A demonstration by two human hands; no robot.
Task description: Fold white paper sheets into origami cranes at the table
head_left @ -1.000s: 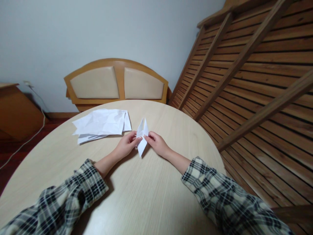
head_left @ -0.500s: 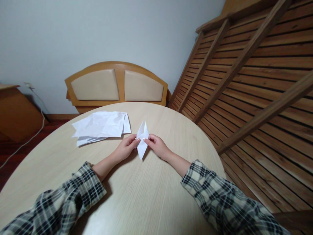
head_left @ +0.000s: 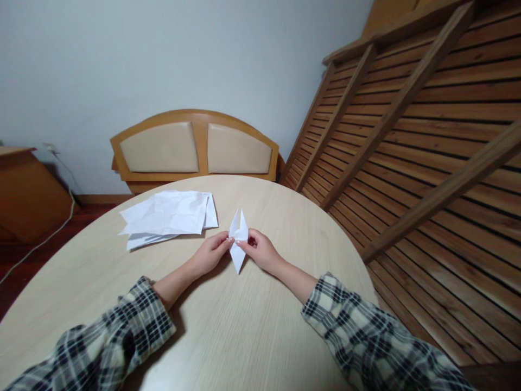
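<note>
One folded paper between left grip and right grip, pinched by both near mid-length.

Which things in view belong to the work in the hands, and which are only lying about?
In the work:
folded white paper
left hand and right hand, both holding it
table, beneath

Lying about:
pile of white sheets, untouched, though perhaps related
headboard
slatted wooden panel

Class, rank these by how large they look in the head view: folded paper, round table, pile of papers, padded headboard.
1. Round table
2. Padded headboard
3. Pile of papers
4. Folded paper, held by left hand and right hand
</note>
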